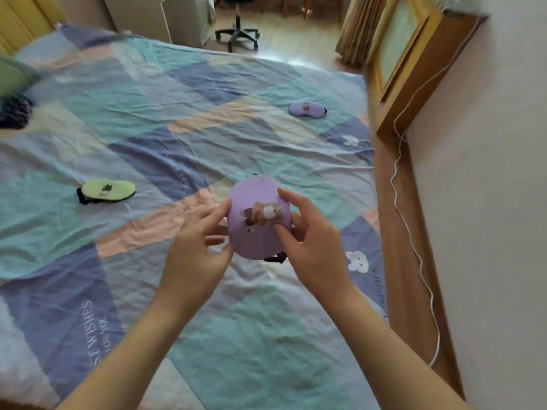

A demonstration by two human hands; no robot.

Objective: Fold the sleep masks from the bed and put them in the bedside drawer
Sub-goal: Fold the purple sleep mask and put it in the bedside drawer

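A purple sleep mask (254, 238) with a small brown bear print is held upright above the bed, between both hands. My left hand (196, 247) pinches its left edge and my right hand (307, 241) grips its right side, thumb over the print. A black strap end hangs below the mask. A second purple sleep mask (306, 108) lies flat at the far right of the bed. A light green sleep mask (108, 190) with a black strap lies flat to the left. The bedside drawer is not visible.
The bed (148, 143) carries a patchwork sheet in teal, blue and peach. A wooden bed rail (396, 202) and a white cord (414, 247) run along the right wall. A dark bundle (14, 110) sits far left. An office chair base (238, 34) stands beyond the bed.
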